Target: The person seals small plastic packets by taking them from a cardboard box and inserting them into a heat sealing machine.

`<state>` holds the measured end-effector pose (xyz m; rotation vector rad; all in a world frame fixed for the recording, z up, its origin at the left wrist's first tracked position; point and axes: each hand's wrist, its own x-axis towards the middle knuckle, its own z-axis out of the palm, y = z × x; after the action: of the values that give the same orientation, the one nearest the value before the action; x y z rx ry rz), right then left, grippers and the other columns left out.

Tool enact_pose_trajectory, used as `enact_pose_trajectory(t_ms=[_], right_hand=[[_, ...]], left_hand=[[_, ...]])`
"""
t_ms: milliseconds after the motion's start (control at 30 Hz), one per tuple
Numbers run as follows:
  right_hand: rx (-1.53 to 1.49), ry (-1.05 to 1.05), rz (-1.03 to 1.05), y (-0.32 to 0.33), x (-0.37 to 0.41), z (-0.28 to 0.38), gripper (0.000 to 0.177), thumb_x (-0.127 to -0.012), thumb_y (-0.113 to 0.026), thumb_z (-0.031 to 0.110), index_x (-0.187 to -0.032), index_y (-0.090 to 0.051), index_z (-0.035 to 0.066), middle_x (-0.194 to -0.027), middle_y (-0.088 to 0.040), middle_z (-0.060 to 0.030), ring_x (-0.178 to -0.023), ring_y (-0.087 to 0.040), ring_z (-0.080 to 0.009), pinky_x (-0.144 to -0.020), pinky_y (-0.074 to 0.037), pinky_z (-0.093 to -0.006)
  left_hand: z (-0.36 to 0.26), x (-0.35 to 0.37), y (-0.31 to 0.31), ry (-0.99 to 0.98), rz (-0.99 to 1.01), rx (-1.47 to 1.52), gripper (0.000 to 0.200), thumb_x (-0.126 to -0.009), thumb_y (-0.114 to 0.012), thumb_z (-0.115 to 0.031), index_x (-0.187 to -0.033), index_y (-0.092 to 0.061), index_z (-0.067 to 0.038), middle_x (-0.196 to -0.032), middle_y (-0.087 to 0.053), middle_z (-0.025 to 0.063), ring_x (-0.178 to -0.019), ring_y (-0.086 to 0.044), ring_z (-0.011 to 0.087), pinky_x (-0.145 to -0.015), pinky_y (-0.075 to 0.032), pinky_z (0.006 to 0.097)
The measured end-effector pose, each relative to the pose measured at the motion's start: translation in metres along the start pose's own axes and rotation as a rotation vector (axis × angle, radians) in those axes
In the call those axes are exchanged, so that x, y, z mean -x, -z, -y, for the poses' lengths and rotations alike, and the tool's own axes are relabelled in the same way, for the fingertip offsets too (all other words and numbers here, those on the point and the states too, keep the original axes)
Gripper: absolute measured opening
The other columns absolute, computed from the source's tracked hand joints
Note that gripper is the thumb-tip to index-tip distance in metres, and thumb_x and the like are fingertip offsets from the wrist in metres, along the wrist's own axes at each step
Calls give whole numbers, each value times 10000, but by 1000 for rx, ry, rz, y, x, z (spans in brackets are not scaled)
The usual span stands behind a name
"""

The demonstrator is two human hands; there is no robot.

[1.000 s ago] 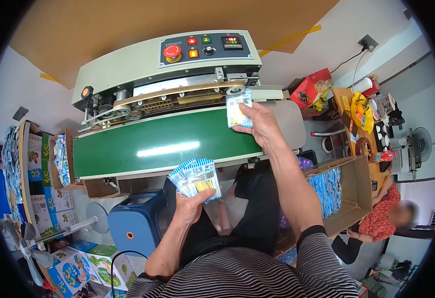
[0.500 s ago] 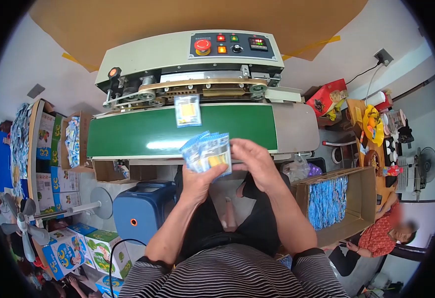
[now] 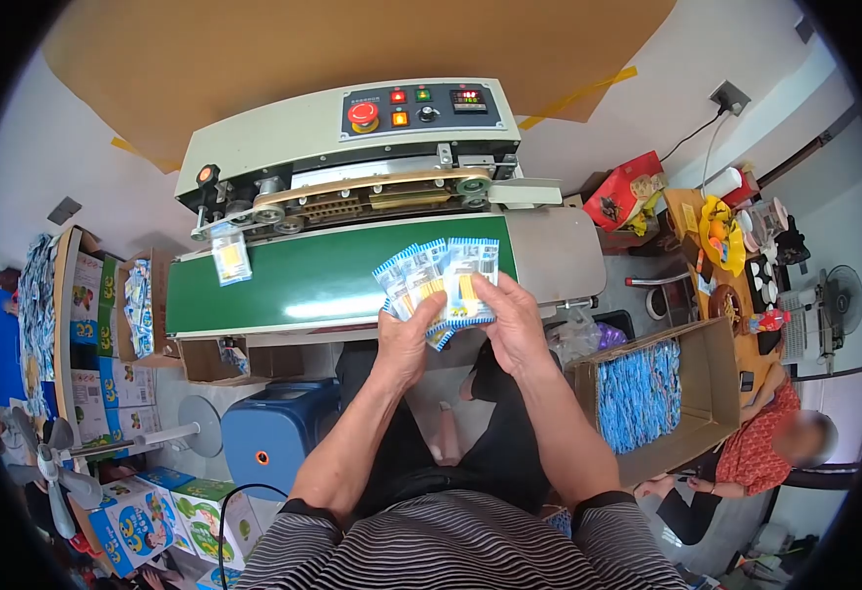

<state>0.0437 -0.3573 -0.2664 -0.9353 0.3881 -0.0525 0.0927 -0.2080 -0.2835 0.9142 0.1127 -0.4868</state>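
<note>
My left hand (image 3: 407, 341) is closed on a fan of several small blue-and-white plastic packets (image 3: 409, 278) with something yellow inside. Thumb and fingers of my right hand (image 3: 513, 324) pinch one similar packet (image 3: 471, 279), which overlaps the right side of the fan. Both hands are just in front of the near edge of a green conveyor belt (image 3: 323, 280). Another packet (image 3: 232, 258) stands at the belt's left end, its top edge at the band of the sealing machine (image 3: 283, 128).
An open carton of packed blue packets (image 3: 639, 397) stands to my right, near a seated person in a red top (image 3: 767, 433). A blue stool (image 3: 278, 438), a fan (image 3: 57, 462) and printed cartons (image 3: 136, 516) are on my left.
The packet at the machine has travelled left along the belt. My right hand has taken hold of one packet, and the packets in my left hand are more fanned out. The view has shifted slightly.
</note>
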Motion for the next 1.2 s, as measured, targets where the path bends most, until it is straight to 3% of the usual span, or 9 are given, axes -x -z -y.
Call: enact_pose_trajectory(t_ms=[300, 600, 700, 833, 1000, 1200], right_hand=[[-29, 158, -44, 4, -19, -8, 301, -1066, -584, 196, -1300, -618, 10, -1203, -702, -84, -1074, -690, -156, -932, -557, -329], [-32, 146, -34, 9, -18, -6, 327, -1068, -577, 205, -1318, -596, -4, -1211, -703, -96, -1080, -693, -180, -939, -564, -357], [3, 72, -209, 19, -25, 21, 301, -1059, -583, 187, -1283, -618, -12, -1195, -710, -111, -1078, -700, -206, -929, -585, -400], [9, 106, -220, 32, -44, 44, 278, -1049, -589, 157, -1262, -631, -16, -1174, -717, -125, -1057, -712, -228, -915, -604, -429], [133, 92, -223, 41, -72, 45, 266, -1044, -589, 135, -1257, -637, -18, -1165, -721, -128, -1030, -722, -234, -906, -609, -424], [143, 47, -169, 39, -91, 38, 258, -1041, -598, 131, -1242, -648, -22, -1161, -722, -125, -1008, -724, -228, -899, -612, -419]], left_hand=[[-1, -13, -6, -9, -6, -28, 384, -901, -768, -52, -1261, -643, -5, -1145, -721, 89, -984, -708, 163, -822, -586, 304], [-2, -9, 1, -31, -57, -29, 416, -879, -781, -29, -1265, -632, 9, -1153, -723, 115, -968, -728, 193, -823, -608, 330], [-12, -13, 1, -62, -76, 10, 417, -874, -781, -23, -1256, -623, 31, -1166, -722, 138, -1005, -731, 214, -867, -613, 348], [-17, -19, 4, -82, -86, -29, 427, -865, -786, -18, -1250, -613, 51, -1172, -719, 158, -1018, -733, 232, -880, -620, 356], [-20, -20, -1, -54, -96, -23, 433, -862, -780, 7, -1254, -595, 17, -1181, -710, 143, -1020, -732, 247, -881, -623, 389], [-23, -23, 5, -60, -94, -23, 463, -856, -794, -18, -1270, -599, 58, -1181, -715, 163, -1021, -731, 237, -910, -612, 365]])
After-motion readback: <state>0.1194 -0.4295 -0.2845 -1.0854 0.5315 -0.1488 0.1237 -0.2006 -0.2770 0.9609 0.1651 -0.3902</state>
